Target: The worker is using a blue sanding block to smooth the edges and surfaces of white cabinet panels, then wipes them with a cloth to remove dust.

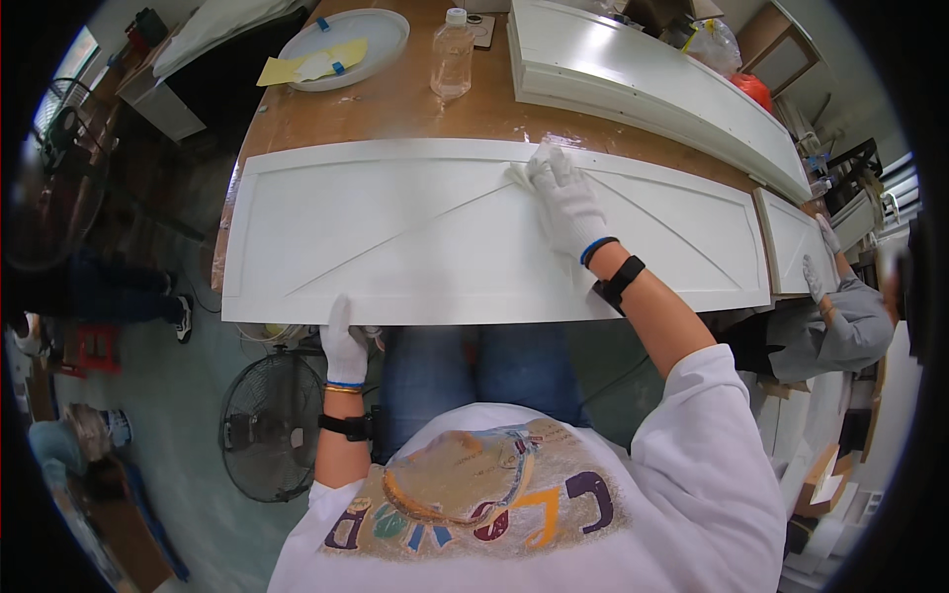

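A long white panel [415, 272] with a raised frame and diagonal grooves lies flat on the brown-topped table. Its near edge is gripped by my left hand [344, 346], in a white knit glove, thumb on top and the fingers hidden beneath. My right hand [570, 205], gloved the same way, presses a bunched white cloth [518, 176] onto the panel's upper middle, close to the far edge. Its fingers are closed over the cloth, so only part of the cloth shows.
Beyond the panel are a clear bottle [453, 57], a white round lid-like plate [386, 44] bearing a yellow cloth [314, 63], and stacked white boards [643, 79]. At right, another gloved person [840, 326] handles a smaller white panel [791, 242]. A black fan [267, 425] stands below left.
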A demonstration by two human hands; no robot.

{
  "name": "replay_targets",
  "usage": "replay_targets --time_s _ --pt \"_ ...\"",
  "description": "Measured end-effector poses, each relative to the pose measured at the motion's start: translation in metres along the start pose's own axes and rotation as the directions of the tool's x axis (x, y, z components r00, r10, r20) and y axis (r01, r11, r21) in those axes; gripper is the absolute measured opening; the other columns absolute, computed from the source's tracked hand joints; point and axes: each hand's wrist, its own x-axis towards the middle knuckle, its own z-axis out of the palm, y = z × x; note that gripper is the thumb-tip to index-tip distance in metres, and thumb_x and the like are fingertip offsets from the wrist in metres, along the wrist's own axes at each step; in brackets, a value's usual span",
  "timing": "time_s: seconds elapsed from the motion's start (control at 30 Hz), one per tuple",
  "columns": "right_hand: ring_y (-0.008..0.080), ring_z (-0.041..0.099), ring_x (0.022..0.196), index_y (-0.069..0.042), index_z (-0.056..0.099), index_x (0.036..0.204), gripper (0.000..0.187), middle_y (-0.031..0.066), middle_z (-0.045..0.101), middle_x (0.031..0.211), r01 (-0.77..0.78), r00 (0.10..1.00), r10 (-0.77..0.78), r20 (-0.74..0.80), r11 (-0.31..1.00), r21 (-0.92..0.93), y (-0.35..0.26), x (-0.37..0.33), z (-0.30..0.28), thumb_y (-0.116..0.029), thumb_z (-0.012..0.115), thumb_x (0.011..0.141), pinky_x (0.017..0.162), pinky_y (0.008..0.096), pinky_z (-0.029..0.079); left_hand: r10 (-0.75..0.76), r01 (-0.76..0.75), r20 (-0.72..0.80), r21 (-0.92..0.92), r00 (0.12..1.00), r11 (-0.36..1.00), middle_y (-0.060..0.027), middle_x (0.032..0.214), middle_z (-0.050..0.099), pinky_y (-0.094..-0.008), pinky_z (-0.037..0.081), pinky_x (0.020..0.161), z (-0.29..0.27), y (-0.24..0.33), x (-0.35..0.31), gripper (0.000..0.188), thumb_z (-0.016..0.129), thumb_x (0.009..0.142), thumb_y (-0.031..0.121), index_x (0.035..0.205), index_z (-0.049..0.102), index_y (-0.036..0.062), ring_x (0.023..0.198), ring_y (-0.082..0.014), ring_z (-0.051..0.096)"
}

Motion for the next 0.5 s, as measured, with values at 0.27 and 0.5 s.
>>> replay_targets --time_s 0.27,0.5 --pt "0.0386 0.030 0.132 -0.010 0.041 0.132 0.046 0.0208 0.028 0.144 0.454 0.821 -0.549 0.155 0.793 0.406 -0.088 -0.045 -0.022 -0.014 0.044 0.087 0.107 0.0482 0.025 -0.061 0.062 -0.025 0.060 0.998 0.996 -0.0027 0.059 0.052 -0.0259 0.032 0.042 0.035 0.017 -0.008 0.024 0.047 0.093 0.031 0.090 0.055 0.0085 0.048 -0.0125 0.046" --pt "0.0390 0.040 0.122 -0.009 0.045 0.129 0.040 0.0205 0.038 0.137 0.226 0.966 -0.234 0.109 0.971 0.079 0.065 -0.002 -0.012 -0.014 0.044 0.089 0.101 0.0442 0.035 -0.115 0.115 -0.016 -0.016 0.993 0.993 -0.0035 0.057 0.051 -0.0261 0.033 0.041 0.040 0.020 -0.012 0.025 0.046 0.094 0.029 0.088 0.055 0.0060 0.046 -0.0130 0.045"
